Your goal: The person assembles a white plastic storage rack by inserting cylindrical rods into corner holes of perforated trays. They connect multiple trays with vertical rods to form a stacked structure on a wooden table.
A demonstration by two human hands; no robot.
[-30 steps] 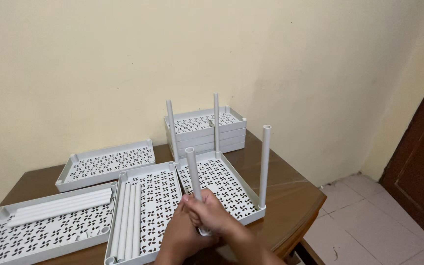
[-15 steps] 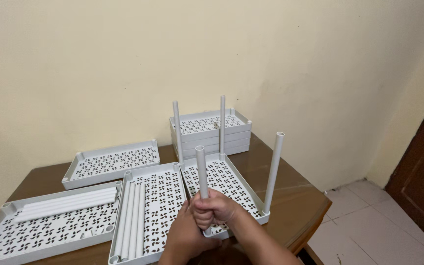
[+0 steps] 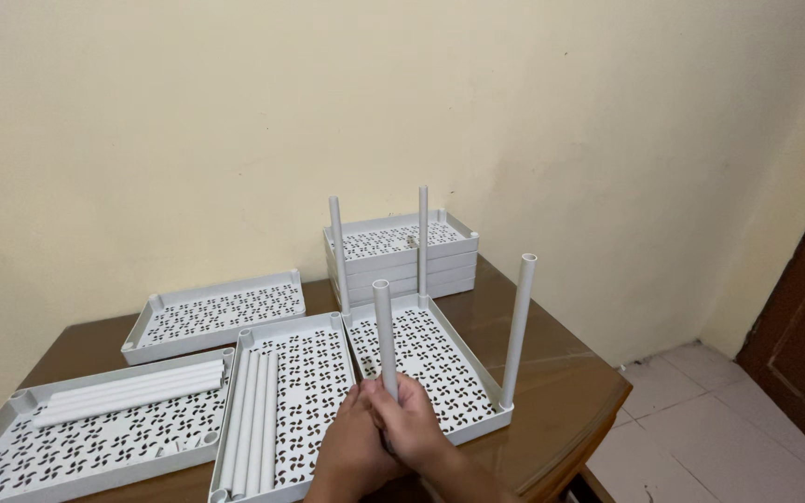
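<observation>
Since the picture of 0.5 s ago, both hands have gone a little lower on the near tube (image 3: 384,335), and the right hand (image 3: 414,421) now covers its foot more fully; the tube stands almost where it stood. The view has shifted only slightly, and the other things lie as before.

The tube is upright at the near left corner of the tray (image 3: 488,377), which sits on the brown worktop (image 3: 561,373). The right hand is closed around the bottom of the tube, and the left hand (image 3: 351,447) is pressed against it from the left side; how far the left fingers wrap I cannot tell.

I judge the tube to be light, hollow plastic, stiff but smooth, so it may slip or turn in a loose grip. The best place to hold is low, near the corner socket, as the hands do now; a hold near the top would lever it sideways. The tray also looks light and could slide on the glossy worktop.

3 other tubes already stand in the tray. To the left is a second tray (image 3: 328,326) with loose tubes (image 3: 252,419) lying in it, and a stack of trays (image 3: 402,253) is behind.
</observation>
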